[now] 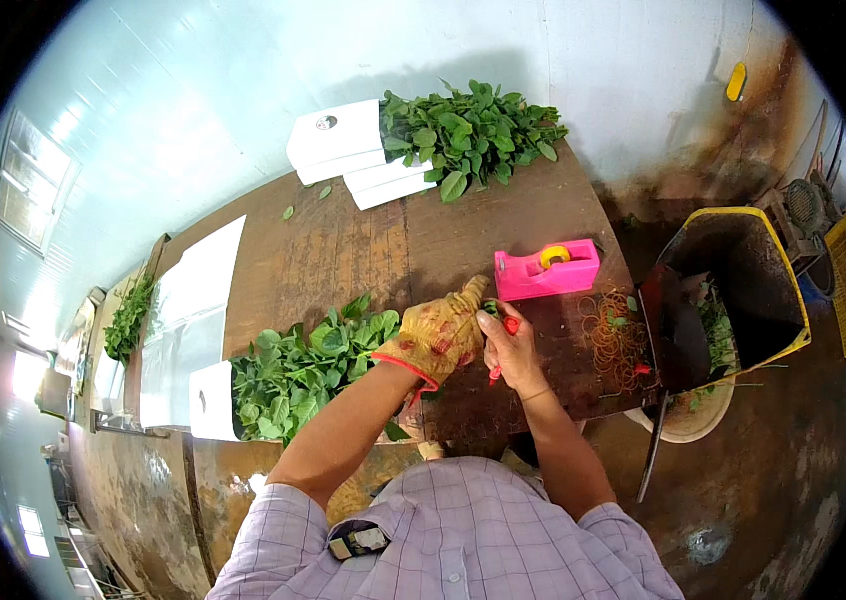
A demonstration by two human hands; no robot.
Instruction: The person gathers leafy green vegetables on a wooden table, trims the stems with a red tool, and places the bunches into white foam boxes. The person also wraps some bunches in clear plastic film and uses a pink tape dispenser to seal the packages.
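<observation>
Hands: both meet over the front edge of the brown wooden worktop (363, 245), touching each other.
Left hand (440, 330): in a yellow, stained work glove with a red cuff, curled closed around a small bunch of green stems (492, 308), of which only the tip shows.
Right hand (511, 348): bare, fingers closed on a small red object (510, 325) just beside the stems; what the object is cannot be told.
Far left: a strip of green leaves (129, 318) along the worktop's edge, with white sheets (193, 285) beside it.
Left of the hands: a heap of loose green leaves (298, 375), lying against a white box (213, 400).
Back of the worktop: stacked white boxes (343, 145) with a second heap of green leaves (473, 130) partly on them.
Right of the hands: a pink plastic tape dispenser with a yellow roll (548, 268), then a scatter of thin rubber bands (615, 340).
Far right: a yellow-rimmed bin (743, 275) with green scraps inside, off the worktop's end.
</observation>
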